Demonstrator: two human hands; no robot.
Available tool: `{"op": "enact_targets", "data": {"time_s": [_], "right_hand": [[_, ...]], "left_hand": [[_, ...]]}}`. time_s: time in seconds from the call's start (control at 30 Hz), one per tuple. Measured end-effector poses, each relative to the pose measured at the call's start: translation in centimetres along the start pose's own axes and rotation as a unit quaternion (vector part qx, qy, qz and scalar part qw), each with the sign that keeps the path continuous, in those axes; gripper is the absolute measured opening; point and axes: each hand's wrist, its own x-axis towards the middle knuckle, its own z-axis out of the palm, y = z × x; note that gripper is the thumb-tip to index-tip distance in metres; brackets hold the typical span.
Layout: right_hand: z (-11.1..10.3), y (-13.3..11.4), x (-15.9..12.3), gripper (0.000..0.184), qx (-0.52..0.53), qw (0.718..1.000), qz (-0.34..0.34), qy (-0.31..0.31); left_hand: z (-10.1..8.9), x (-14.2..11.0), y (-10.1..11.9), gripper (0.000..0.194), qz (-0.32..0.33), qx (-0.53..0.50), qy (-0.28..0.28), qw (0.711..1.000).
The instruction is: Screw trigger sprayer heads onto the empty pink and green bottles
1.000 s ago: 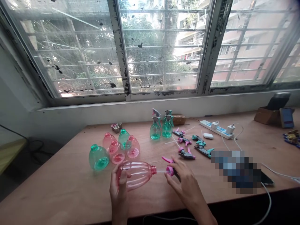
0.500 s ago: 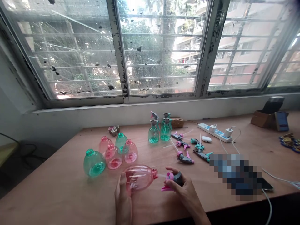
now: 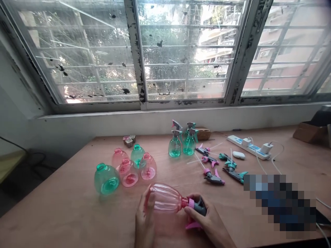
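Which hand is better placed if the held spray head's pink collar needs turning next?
Probably the right hand: it holds the spray head, beside the pink collar, while the left hand grips the pink bottle near its base.

No readable text, no legible labels, brands, numbers or signs

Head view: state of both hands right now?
Left hand: closed on the pink bottle, near its base.
Right hand: closed on the spray head, at the bottle's neck.
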Motion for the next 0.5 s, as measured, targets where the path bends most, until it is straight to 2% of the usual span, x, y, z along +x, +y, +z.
{"op": "enact_targets", "data": {"time_s": [0.1, 0.27, 0.4, 0.5], "right_hand": [[0.0, 0.4, 0.0, 0.040, -0.004, 1.000, 0.000, 0.006], [-0.1, 1.0, -0.4, 0.044, -0.001, 0.999, 0.008, 0.033], [-0.5, 1.8, -0.2, 0.050, -0.008, 0.998, 0.026, 0.052], [-0.6, 2.3, 0.1, 0.052, 0.000, 0.998, 0.027, 0.057]], "left_hand": [[0.2, 0.2, -0.7, 0.071, -0.010, -0.009, -0.046, 0.999], [0.6, -0.1, -1.7, 0.099, 0.026, -0.022, -0.029, 0.999], [-0.2, 0.0, -2.4, 0.091, 0.013, 0.003, -0.091, 0.996], [-0.9, 0.0, -3.1, 0.084, 0.033, 0.040, -0.096, 0.994]]}}
